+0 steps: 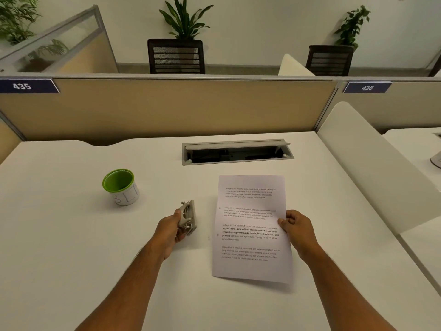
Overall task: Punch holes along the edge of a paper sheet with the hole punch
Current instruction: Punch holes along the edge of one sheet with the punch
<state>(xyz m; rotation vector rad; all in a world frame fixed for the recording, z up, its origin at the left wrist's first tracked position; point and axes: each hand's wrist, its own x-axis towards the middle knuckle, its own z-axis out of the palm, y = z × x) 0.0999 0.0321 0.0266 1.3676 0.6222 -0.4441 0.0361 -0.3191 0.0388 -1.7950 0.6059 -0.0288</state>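
A printed paper sheet (251,229) lies on the white desk (71,235), a little right of centre. Two small round holes show along its left edge. My right hand (297,226) pinches the sheet's right edge, and the near part of the sheet casts a shadow as if slightly lifted. My left hand (170,231) grips a grey metal hole punch (188,219) from its left side. The punch sits on the desk a short way left of the sheet, apart from it.
A cup (120,187) with a green inside stands at the left of the desk. An open cable tray (236,152) is set into the desk behind the sheet. A beige partition (167,106) closes the back, and a white divider (372,163) runs along the right.
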